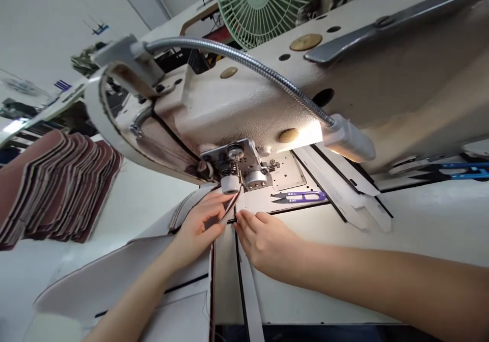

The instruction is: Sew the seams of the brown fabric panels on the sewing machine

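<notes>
My left hand (200, 225) is closed on the edge of a large pale fabric panel (168, 306), close beside the presser foot of a sewing machine (237, 103). The panel has a dark reddish edge and spreads toward me at the lower left. My right hand (269, 243) has its fingers bunched on a long white strip (250, 291) with a black edge. This strip runs from the needle area down over the table's front edge. The fingertips of both hands are close together but apart. The needle point is too small to make out.
Purple thread snips (300, 197) lie on the machine bed, right of the needle. White black-edged pieces (340, 189) lie beyond them. Blue-handled snips (454, 171) are at the far right. Stacked reddish panels (57, 189) stand at left. A lamp (353, 138) and a green fan (263, 6) are above.
</notes>
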A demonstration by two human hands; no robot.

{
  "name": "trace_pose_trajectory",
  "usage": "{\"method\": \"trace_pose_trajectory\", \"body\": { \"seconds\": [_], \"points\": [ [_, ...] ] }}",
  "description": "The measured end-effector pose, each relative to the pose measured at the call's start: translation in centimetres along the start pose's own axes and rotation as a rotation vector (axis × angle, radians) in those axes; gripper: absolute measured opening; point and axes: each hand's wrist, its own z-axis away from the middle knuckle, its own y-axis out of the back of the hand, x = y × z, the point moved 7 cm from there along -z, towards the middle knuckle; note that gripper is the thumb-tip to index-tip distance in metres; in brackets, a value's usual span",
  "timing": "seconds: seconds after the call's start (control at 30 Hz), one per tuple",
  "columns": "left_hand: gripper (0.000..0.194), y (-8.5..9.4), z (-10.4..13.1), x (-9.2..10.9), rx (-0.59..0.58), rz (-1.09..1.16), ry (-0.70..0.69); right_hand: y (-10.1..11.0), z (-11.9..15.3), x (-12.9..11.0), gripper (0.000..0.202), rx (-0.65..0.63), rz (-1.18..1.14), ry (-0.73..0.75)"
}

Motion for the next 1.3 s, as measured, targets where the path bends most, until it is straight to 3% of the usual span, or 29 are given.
{"method": "trace_pose_trajectory", "body": {
  "seconds": [0.3, 0.8, 0.9, 1.03, 1.13, 1.3],
  "points": [
    [0.017, -0.5, 0.2, 1.2, 0.06, 0.005, -0.151, 0.2, 0.0, 0.5, 0.033, 0.021, -0.016, -0.025],
    [0.011, -0.8, 0.2, 2.0, 0.112, -0.244, -0.25, 0.5, -0.1, 0.6, 0.025, 0.042, -0.068, -0.049],
    [0.025, -1.1, -0.1, 1.3, 0.18, -0.343, -0.356, 0.8, -0.2, 0.7, 0.025, 0.043, -0.054, -0.046],
    [0.025, -1.6, -0.4, 0.6, 0.307, -0.364, -0.491, 0.8, -0.2, 0.7, 0.025, 0.036, -0.059, -0.042],
    [0.024, -1.7, -0.4, 0.5, 0.376, -0.332, -0.52, 0.6, -0.1, 0.7, 0.025, 0.026, -0.063, -0.059],
    [0.023, -1.7, -0.5, 0.8, 0.383, -0.277, -0.529, 0.5, -0.1, 0.9, 0.023, 0.003, -0.052, -0.048]
  ]
}}
